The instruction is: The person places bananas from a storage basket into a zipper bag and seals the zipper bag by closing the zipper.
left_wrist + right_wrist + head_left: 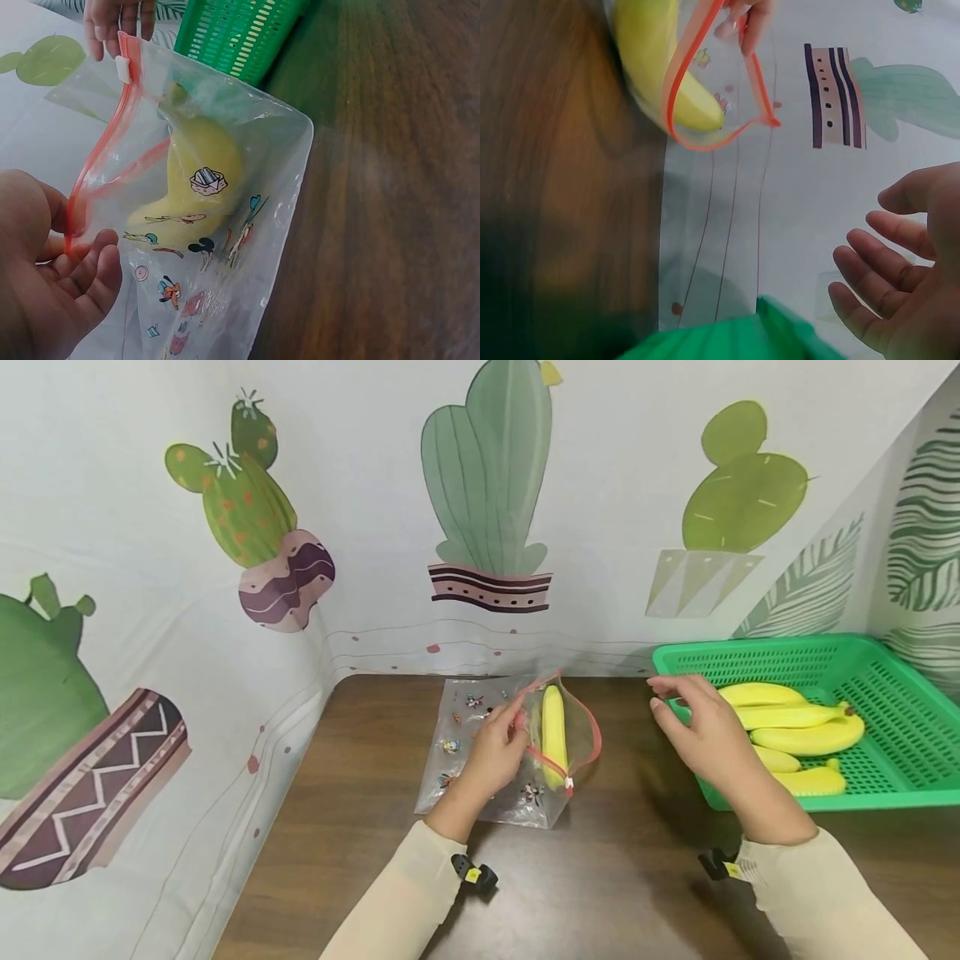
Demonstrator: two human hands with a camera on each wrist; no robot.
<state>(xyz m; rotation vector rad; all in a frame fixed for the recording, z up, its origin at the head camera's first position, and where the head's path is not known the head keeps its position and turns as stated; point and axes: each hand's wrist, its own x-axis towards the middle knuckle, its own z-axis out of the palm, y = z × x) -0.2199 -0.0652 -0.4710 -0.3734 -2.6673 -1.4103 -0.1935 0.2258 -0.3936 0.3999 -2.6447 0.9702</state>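
Left grip (498, 750): we pinch one side of the red zip rim (597, 739) between thumb and fingers, brought close together; the left wrist view shows our other fingers loosely bent beside the clear plastic.
Left arm: we reach forward from the near edge, forearm slanting to the right, hand over the bag's upper face.
Right grip (703, 725): we have it loosely spread, fingers slightly bent, thumb apart from them in the right wrist view; it has hold of nothing.
Right arm: we angle it forward and to the left, hand raised by the basket's left end, fingertips turned toward the bag.
Banana (554, 731): we see it inside the bag, lying lengthwise just within the mouth, to the right of our left hand.
Zip bag (517, 810): we have it on the worktop (585, 893), clear with small cartoon prints, its mouth gaping on the right.
Slider (568, 783): white, at the near end of the rim.
Green basket (832, 802): well to the right of the bag, slotted walls, several yellow bananas (810, 737) inside, partly hidden from us by our right hand.
Sleeves (405, 893): cream, with a black strap (474, 875) at our left wrist.
Backdrop (360, 510): pale cloth with painted cacti, behind the worktop.
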